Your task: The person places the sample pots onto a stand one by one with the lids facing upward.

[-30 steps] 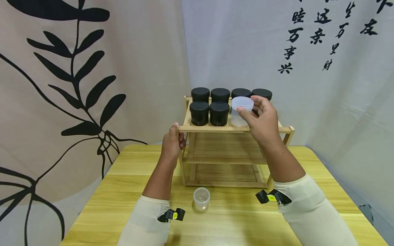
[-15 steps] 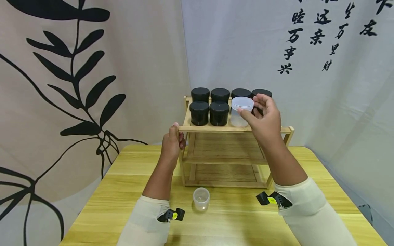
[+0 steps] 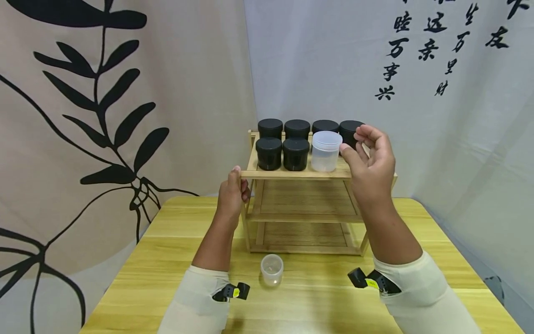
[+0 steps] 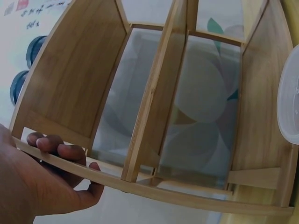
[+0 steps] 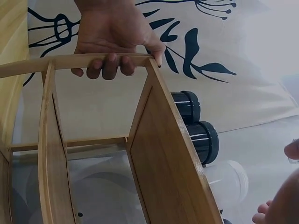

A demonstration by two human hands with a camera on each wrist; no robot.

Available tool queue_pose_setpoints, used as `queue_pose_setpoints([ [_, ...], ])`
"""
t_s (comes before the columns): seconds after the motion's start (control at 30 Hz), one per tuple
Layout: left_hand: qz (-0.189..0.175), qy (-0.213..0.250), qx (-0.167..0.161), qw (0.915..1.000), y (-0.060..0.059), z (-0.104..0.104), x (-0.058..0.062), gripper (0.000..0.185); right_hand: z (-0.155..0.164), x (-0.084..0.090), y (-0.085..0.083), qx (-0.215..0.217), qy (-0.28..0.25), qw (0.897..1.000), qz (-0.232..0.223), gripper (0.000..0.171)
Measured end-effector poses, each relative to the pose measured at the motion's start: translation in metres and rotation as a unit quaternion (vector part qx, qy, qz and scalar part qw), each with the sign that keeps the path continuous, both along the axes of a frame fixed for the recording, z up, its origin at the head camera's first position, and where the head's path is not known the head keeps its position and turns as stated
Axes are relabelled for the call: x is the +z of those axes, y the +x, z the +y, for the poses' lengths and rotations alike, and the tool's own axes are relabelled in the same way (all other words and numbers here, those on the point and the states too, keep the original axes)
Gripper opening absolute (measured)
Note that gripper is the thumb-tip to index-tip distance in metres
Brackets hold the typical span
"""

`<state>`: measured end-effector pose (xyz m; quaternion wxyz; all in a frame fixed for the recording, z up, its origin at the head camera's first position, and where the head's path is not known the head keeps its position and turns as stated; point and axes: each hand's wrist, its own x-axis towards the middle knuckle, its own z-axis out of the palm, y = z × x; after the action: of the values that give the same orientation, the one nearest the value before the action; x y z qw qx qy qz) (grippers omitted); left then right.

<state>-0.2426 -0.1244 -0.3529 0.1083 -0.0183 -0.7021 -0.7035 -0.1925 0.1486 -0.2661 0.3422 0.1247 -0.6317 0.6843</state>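
A three-tier wooden rack (image 3: pixel 306 218) stands on the table, its top shelf carrying several black lidded jars (image 3: pixel 295 154). At the front of that shelf, right of the black jars, stands a translucent jar (image 3: pixel 326 153) with a pale lid. My left hand (image 3: pixel 231 192) grips the rack's left side post; its curled fingers (image 4: pixel 70 153) show round the wood in the left wrist view. Just right of the translucent jar is my right hand (image 3: pixel 373 169), thumb and fingers spread with nothing between them, thumb tip at the jar's edge. The right wrist view shows only part of this hand.
A small translucent cup (image 3: pixel 272 270) stands on the wooden table (image 3: pixel 308 301) in front of the rack, between the forearms. The rack's lower shelves (image 3: pixel 306 234) hold no jars. A printed cloth backdrop (image 3: pixel 200 93) hangs behind.
My right hand has let go of the translucent jar and drawn away to the right. The jar stays on the top shelf. My left hand keeps its grip on the rack.
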Motion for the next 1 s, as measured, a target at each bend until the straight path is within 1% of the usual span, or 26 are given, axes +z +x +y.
queue_pose_setpoints([
  [0.2, -0.002, -0.007, -0.002, 1.0000, 0.001, -0.001, 0.000, 0.053, 0.001, -0.008, 0.003, -0.005, -0.007, 1.000, 0.000, 0.045],
  [0.27, -0.002, -0.007, -0.003, 1.0000, 0.001, -0.001, -0.001, 0.053, 0.002, -0.012, 0.004, -0.007, -0.007, 1.000, 0.006, 0.045],
  [0.37, -0.003, -0.007, -0.004, 1.0000, 0.001, 0.000, -0.001, 0.053, 0.002, -0.020, 0.006, 0.002, -0.020, 0.999, 0.033, 0.042],
  [0.43, -0.003, -0.007, -0.005, 1.0000, 0.000, 0.000, -0.001, 0.053, 0.001, -0.026, 0.009, 0.022, -0.033, 0.997, 0.067, 0.042],
  [0.53, 0.000, -0.007, -0.003, 1.0000, -0.001, -0.001, -0.002, 0.053, 0.000, -0.037, 0.012, 0.055, -0.045, 0.990, 0.123, 0.043],
  [0.63, 0.003, -0.005, -0.001, 1.0000, -0.001, -0.001, -0.001, 0.054, -0.002, -0.047, 0.014, 0.080, -0.043, 0.981, 0.171, 0.043],
  [0.77, 0.002, -0.004, 0.000, 1.0000, 0.000, -0.001, -0.001, 0.054, -0.005, -0.060, 0.017, 0.108, -0.026, 0.969, 0.219, 0.034],
  [0.9, -0.002, -0.003, 0.000, 1.0000, 0.000, -0.002, 0.000, 0.053, -0.009, -0.076, 0.018, 0.167, 0.017, 0.955, 0.245, 0.022],
  [1.0, -0.002, -0.002, -0.001, 1.0000, 0.000, -0.002, 0.000, 0.053, -0.011, -0.088, 0.017, 0.219, 0.054, 0.946, 0.233, 0.021],
])
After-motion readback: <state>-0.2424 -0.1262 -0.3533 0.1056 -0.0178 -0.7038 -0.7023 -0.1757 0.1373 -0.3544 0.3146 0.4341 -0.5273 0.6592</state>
